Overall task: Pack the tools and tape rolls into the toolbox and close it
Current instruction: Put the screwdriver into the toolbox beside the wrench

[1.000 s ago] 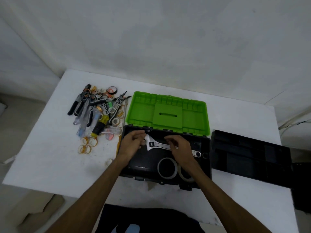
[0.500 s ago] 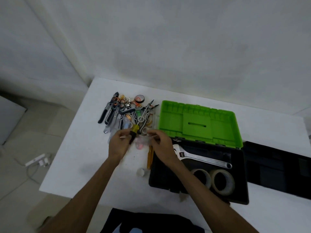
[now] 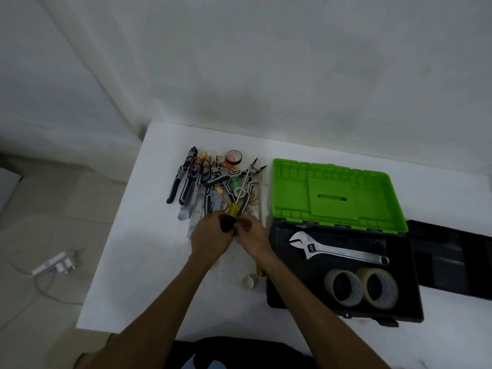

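From the head camera I look down at a white surface (image 3: 149, 262) by a wall. My left hand (image 3: 210, 235) grips the black end of a screwdriver (image 3: 231, 213) with a yellow and black handle. Its thin metal shaft points away from me, over the pile of tools (image 3: 213, 185). My right hand (image 3: 251, 237) is just beside the left one, with its fingers curled at the handle. I cannot tell if it holds the screwdriver or something small under it.

The pile lies to the left of the toolbox (image 3: 346, 312). It has pliers and cutters with black grips, and a small tape roll (image 3: 233, 158) at the far end. A little white round thing (image 3: 249, 281) lies alone near the toolbox's front left corner.

The toolbox is black and open. Its green lid (image 3: 335, 195) leans back toward the wall. Inside lies a silver wrench (image 3: 335, 249), and in front of it two big tape rolls (image 3: 360, 287) stand side by side, touching. A black tray (image 3: 452, 259) lies on the surface to the right of the toolbox.

A white power strip (image 3: 53, 263) lies on the floor at the left.
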